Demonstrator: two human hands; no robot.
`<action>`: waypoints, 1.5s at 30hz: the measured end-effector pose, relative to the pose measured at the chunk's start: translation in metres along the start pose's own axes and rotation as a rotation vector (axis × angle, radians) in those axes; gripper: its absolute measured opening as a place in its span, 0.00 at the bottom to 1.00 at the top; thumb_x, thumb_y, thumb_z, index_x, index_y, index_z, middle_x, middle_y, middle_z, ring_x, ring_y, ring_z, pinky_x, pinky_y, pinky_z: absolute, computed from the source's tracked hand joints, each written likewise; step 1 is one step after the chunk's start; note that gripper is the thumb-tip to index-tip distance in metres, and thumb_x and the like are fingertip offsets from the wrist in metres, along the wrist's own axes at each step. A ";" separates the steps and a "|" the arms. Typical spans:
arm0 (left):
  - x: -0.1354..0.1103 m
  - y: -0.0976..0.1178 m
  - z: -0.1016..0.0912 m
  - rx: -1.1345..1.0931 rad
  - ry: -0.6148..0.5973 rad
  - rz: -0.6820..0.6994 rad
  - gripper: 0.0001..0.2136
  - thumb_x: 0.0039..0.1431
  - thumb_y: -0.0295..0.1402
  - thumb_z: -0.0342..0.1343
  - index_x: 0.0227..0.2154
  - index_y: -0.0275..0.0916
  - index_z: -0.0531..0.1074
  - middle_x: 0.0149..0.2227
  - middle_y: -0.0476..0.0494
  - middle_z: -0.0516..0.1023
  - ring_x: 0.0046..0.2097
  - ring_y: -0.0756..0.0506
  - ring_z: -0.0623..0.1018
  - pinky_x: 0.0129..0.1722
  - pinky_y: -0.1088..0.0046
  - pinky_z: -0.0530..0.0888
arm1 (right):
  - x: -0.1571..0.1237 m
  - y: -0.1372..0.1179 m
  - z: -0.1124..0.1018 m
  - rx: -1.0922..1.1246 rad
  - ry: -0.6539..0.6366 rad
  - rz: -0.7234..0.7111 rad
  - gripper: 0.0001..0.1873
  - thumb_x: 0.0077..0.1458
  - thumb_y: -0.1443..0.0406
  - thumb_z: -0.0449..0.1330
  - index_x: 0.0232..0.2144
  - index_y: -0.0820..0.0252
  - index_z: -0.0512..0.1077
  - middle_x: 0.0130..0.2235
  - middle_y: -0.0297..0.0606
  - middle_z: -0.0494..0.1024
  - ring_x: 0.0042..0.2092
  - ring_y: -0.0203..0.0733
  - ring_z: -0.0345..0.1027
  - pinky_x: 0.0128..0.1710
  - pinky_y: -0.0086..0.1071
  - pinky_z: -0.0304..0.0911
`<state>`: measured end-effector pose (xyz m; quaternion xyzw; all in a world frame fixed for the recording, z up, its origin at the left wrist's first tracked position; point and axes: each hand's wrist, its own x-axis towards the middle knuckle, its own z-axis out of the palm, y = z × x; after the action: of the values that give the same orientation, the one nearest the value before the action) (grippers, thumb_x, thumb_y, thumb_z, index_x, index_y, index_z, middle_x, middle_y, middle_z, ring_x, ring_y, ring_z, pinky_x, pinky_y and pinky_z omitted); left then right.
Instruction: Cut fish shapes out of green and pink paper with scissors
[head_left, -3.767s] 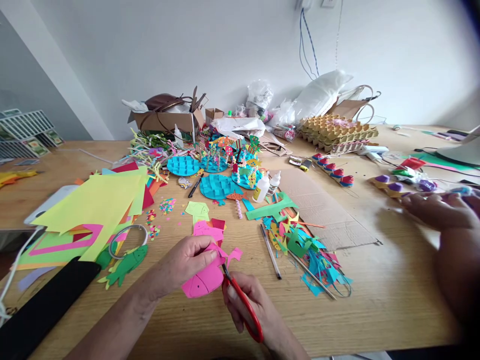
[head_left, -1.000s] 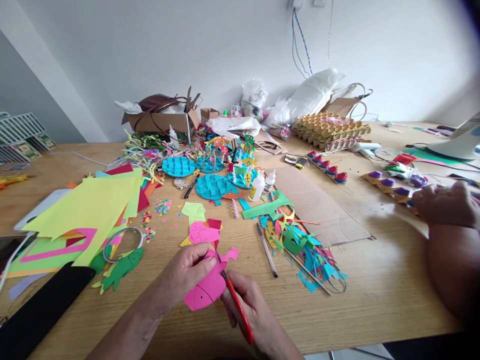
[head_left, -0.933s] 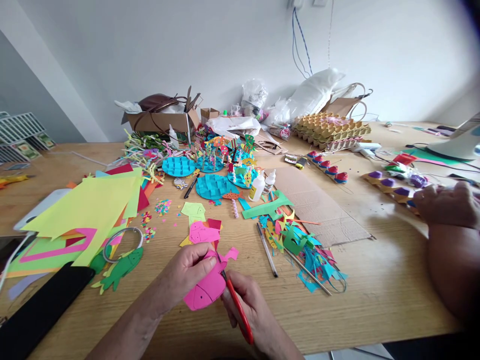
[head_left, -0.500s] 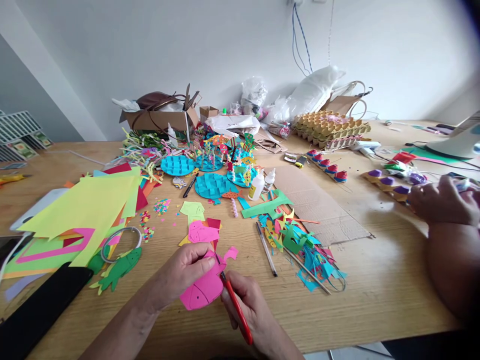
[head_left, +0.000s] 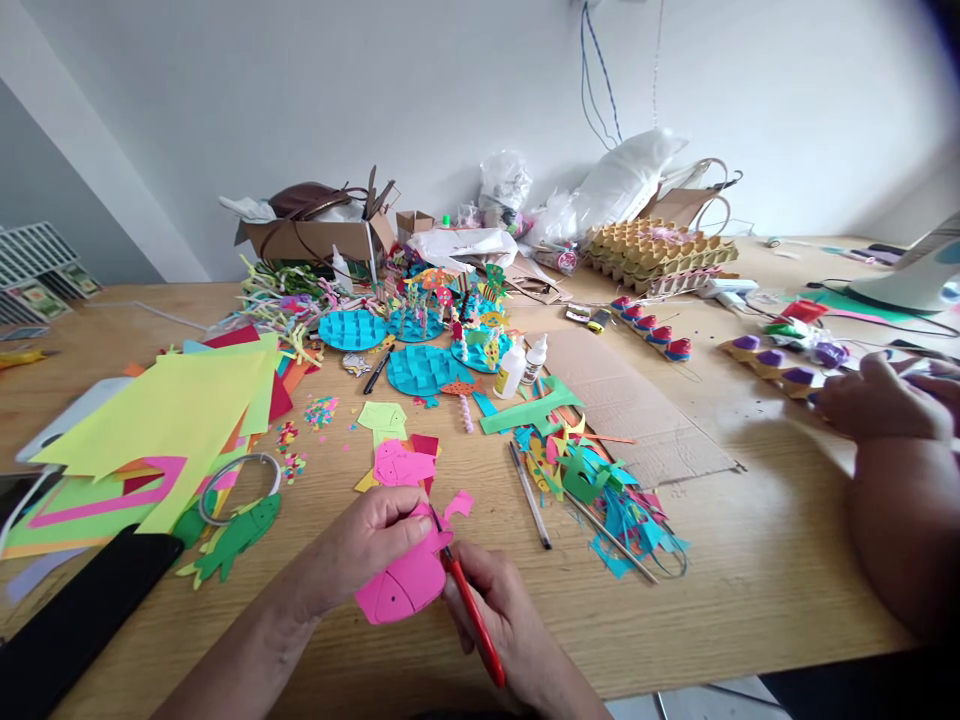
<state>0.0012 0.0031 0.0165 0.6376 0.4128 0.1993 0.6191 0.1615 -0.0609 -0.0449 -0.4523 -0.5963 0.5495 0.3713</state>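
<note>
My left hand (head_left: 367,545) pinches a pink paper fish cutout (head_left: 401,585) just above the wooden table (head_left: 750,580). My right hand (head_left: 502,630) is closed round red-handled scissors (head_left: 469,610), whose blades meet the pink paper near its tail (head_left: 457,503). Another pink fish shape (head_left: 401,462) and a yellow-green one (head_left: 382,417) lie just beyond my hands.
Yellow and coloured paper sheets (head_left: 172,410) lie at left with a green cutout (head_left: 232,535) and a black case (head_left: 75,625). Paper scraps (head_left: 600,490), pencils (head_left: 529,480), glue bottles (head_left: 517,368) and blue discs (head_left: 420,365) fill the middle. Another person's hand (head_left: 877,405) works at egg-carton pieces (head_left: 780,365) on the right.
My hands have stayed in place, with the pink fish turning slightly in my left hand as the scissors work along it. The other person's hand shifted a little at the right.
</note>
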 end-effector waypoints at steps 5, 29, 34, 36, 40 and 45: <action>0.000 0.000 -0.002 -0.038 -0.049 -0.037 0.12 0.55 0.39 0.48 0.20 0.39 0.58 0.21 0.56 0.55 0.23 0.52 0.56 0.22 0.78 0.55 | -0.001 0.002 0.000 -0.004 0.011 -0.020 0.21 0.59 0.53 0.48 0.21 0.59 0.58 0.19 0.27 0.55 0.21 0.31 0.48 0.19 0.24 0.47; 0.015 0.021 -0.025 0.145 -0.341 -0.085 0.14 0.52 0.35 0.52 0.15 0.39 0.58 0.19 0.55 0.54 0.22 0.52 0.54 0.21 0.75 0.50 | -0.008 -0.008 -0.012 -0.229 0.016 -0.078 0.18 0.58 0.61 0.49 0.19 0.58 0.51 0.19 0.26 0.52 0.22 0.31 0.45 0.21 0.27 0.43; 0.015 0.020 -0.030 -0.054 -0.202 -0.065 0.10 0.53 0.40 0.54 0.30 0.38 0.70 0.27 0.51 0.67 0.28 0.51 0.65 0.25 0.78 0.59 | -0.006 -0.004 -0.009 -0.015 0.085 0.025 0.23 0.57 0.50 0.48 0.17 0.57 0.53 0.17 0.25 0.52 0.19 0.30 0.46 0.16 0.24 0.44; 0.010 0.012 -0.025 -0.247 -0.041 -0.040 0.14 0.55 0.43 0.52 0.38 0.40 0.71 0.34 0.48 0.72 0.33 0.49 0.69 0.30 0.77 0.64 | -0.003 -0.004 -0.006 0.109 0.138 0.065 0.25 0.55 0.46 0.47 0.18 0.58 0.55 0.16 0.25 0.54 0.16 0.29 0.47 0.14 0.23 0.45; -0.001 -0.012 0.003 -0.611 0.204 0.066 0.15 0.51 0.45 0.56 0.38 0.43 0.72 0.36 0.48 0.75 0.37 0.48 0.72 0.37 0.74 0.68 | 0.006 -0.005 0.002 0.276 0.209 0.064 0.26 0.53 0.43 0.48 0.20 0.59 0.57 0.15 0.24 0.55 0.14 0.27 0.49 0.12 0.21 0.47; 0.003 -0.023 0.038 -0.685 0.354 0.146 0.10 0.49 0.41 0.60 0.28 0.39 0.71 0.29 0.50 0.75 0.34 0.47 0.72 0.39 0.71 0.69 | 0.016 -0.008 0.015 0.327 0.225 0.040 0.27 0.51 0.42 0.49 0.21 0.59 0.58 0.14 0.23 0.56 0.14 0.27 0.48 0.11 0.20 0.49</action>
<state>0.0258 -0.0207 -0.0119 0.3773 0.3765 0.4759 0.6996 0.1415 -0.0507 -0.0400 -0.4561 -0.4448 0.5924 0.4932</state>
